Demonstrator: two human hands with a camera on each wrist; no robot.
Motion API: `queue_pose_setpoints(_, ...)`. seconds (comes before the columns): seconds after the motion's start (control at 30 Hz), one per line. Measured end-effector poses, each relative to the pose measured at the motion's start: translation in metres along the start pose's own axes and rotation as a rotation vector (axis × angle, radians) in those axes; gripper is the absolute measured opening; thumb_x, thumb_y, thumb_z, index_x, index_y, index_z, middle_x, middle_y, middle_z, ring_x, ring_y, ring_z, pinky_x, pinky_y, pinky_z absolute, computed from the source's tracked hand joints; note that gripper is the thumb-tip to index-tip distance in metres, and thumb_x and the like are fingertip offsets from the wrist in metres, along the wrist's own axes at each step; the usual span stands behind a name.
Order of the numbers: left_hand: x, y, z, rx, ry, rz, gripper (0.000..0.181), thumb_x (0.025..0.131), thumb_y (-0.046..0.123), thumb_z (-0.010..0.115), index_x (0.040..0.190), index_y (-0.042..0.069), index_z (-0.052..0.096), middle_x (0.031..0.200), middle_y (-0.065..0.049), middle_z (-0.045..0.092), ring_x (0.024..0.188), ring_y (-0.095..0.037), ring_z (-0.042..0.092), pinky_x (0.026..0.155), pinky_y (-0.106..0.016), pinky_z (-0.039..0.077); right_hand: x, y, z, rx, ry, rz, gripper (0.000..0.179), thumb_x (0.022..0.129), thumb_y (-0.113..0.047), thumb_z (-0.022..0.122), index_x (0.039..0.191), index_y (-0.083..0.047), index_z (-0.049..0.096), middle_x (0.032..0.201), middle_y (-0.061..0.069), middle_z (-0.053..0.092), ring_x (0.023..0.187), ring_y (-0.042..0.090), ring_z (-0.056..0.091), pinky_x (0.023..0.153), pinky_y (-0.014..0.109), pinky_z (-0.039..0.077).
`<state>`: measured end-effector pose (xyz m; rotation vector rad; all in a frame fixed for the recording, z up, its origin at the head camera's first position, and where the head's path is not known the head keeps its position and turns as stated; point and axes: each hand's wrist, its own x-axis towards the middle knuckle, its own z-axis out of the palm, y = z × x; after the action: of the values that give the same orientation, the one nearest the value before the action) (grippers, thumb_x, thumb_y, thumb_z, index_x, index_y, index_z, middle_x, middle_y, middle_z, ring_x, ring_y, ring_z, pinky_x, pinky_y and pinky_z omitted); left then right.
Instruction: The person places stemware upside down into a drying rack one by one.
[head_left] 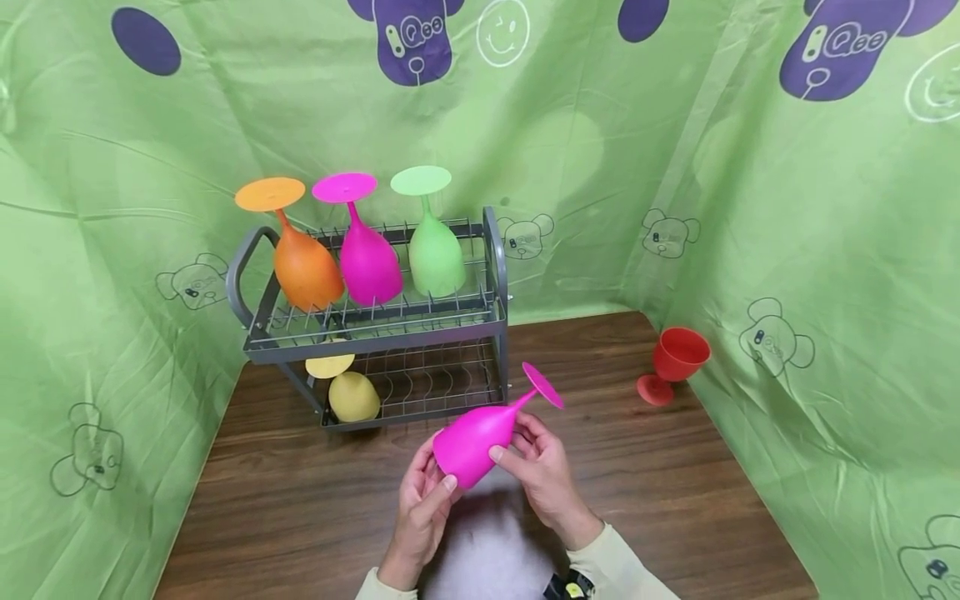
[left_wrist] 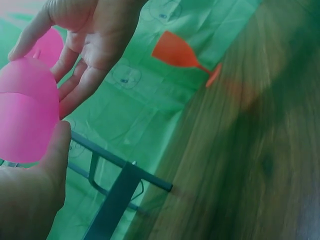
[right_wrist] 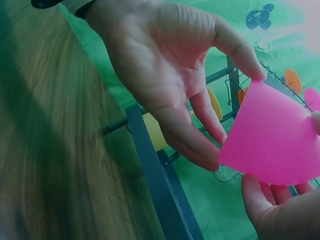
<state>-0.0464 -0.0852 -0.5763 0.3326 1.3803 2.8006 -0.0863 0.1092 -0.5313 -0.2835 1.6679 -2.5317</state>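
In the head view a pink plastic wine goblet [head_left: 472, 446] is held tilted above the front of the wooden table, its foot up to the right and its mouth down to the left. My left hand [head_left: 423, 508] grips the bowl at the rim, thumb on the near side. With thumb and fingers, my right hand [head_left: 543, 475] holds the bowl near the stem. In the left wrist view the thumb and fingers of the right hand [left_wrist: 95, 45] are on the goblet [left_wrist: 30, 110]. The right wrist view shows the left hand [right_wrist: 165, 65] pinching the rim end.
Behind stands a two-tier dark metal rack [head_left: 382, 337]. Upside down on top are orange [head_left: 307, 267], pink [head_left: 371, 267] and green [head_left: 437, 258] goblets; a yellow goblet [head_left: 354, 397] lies below. A red goblet [head_left: 681, 354] stands at right on the wooden table [head_left: 285, 500]. Green fabric [head_left: 577, 208] encloses the table.
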Motion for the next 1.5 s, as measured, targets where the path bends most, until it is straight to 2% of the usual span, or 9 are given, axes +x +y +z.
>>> queue_pose_setpoints(0.17,-0.003,0.003,-0.008,0.039,0.061,0.012,0.066,0.101,-0.007,0.053,0.16,-0.006,0.023,0.15,-0.009,0.051,0.135,-0.019,0.059,0.106,-0.039,0.058,0.007,0.006,0.002,-0.04,-0.011,0.001,0.064,0.085,0.003,0.082,0.141,0.011,0.051,0.128,0.003,0.068,0.113,0.014,0.07,0.096,0.027,0.063)
queue_pose_setpoints(0.33,-0.007,0.009,-0.022,0.131,0.193,0.039,0.061,0.103,-0.007,0.052,0.157,-0.013,0.023,0.141,-0.011,0.055,0.126,-0.016,0.065,0.103,-0.038,0.06,0.014,0.012,0.002,-0.127,-0.035,-0.004,0.063,0.084,0.0,0.083,0.14,0.009,0.054,0.132,0.012,0.065,0.115,0.016,0.069,0.095,0.029,0.064)
queue_pose_setpoints(0.5,-0.006,0.022,-0.039,0.328,0.367,0.081,0.052,0.102,-0.005,0.061,0.15,-0.014,0.041,0.135,-0.007,0.064,0.122,-0.014,0.068,0.101,-0.036,0.061,0.023,0.015,0.005,-0.257,-0.044,-0.02,0.061,0.085,-0.003,0.085,0.14,0.0,0.058,0.14,0.021,0.06,0.122,0.027,0.066,0.1,0.036,0.062)
queue_pose_setpoints(0.63,-0.003,0.036,-0.057,0.55,0.506,0.142,0.041,0.1,-0.002,0.069,0.139,-0.008,0.06,0.127,0.002,0.071,0.118,-0.011,0.07,0.099,-0.021,0.059,0.031,0.016,0.012,-0.374,-0.057,-0.063,0.064,0.085,-0.008,0.087,0.143,-0.004,0.059,0.142,0.018,0.059,0.125,0.038,0.064,0.104,0.038,0.061)
queue_pose_setpoints(0.73,-0.001,0.05,-0.073,0.687,0.604,0.186,0.034,0.099,0.003,0.072,0.132,-0.004,0.068,0.123,0.008,0.073,0.116,-0.006,0.07,0.098,-0.011,0.055,0.04,0.017,0.02,-0.478,-0.064,-0.119,0.065,0.084,-0.013,0.09,0.142,-0.006,0.061,0.141,0.013,0.06,0.123,0.037,0.066,0.103,0.039,0.061)
queue_pose_setpoints(0.87,0.002,0.069,-0.093,0.756,0.701,0.232,0.031,0.1,0.009,0.073,0.129,-0.003,0.071,0.118,0.01,0.073,0.112,-0.001,0.067,0.095,-0.006,0.052,0.052,0.017,0.031,-0.594,-0.079,-0.174,0.064,0.081,-0.013,0.091,0.139,-0.008,0.066,0.133,0.007,0.062,0.124,0.027,0.064,0.102,0.042,0.062)
queue_pose_setpoints(1.13,0.019,0.095,-0.127,0.837,0.778,0.286,0.035,0.103,0.013,0.07,0.134,-0.002,0.068,0.12,0.002,0.07,0.111,-0.002,0.063,0.095,-0.007,0.049,0.075,0.021,0.049,-0.792,-0.125,-0.224,0.062,0.078,-0.016,0.093,0.135,-0.011,0.069,0.128,-0.002,0.064,0.12,0.016,0.062,0.096,0.034,0.063)
queue_pose_setpoints(1.23,0.026,0.099,-0.139,0.813,0.783,0.282,0.038,0.103,0.009,0.068,0.138,-0.005,0.064,0.124,-0.005,0.069,0.111,-0.002,0.064,0.094,-0.006,0.05,0.082,0.024,0.056,-0.861,-0.142,-0.222,0.062,0.079,-0.02,0.093,0.134,-0.01,0.068,0.131,-0.002,0.064,0.121,0.017,0.063,0.097,0.034,0.063)
queue_pose_setpoints(1.5,0.047,0.1,-0.16,0.8,0.778,0.215,0.042,0.103,0.013,0.069,0.143,0.002,0.061,0.129,-0.008,0.066,0.108,-0.002,0.064,0.089,-0.004,0.052,0.102,0.033,0.073,-0.996,-0.174,-0.265,0.063,0.08,-0.027,0.092,0.136,-0.011,0.068,0.134,-0.002,0.064,0.123,0.02,0.063,0.101,0.036,0.06)
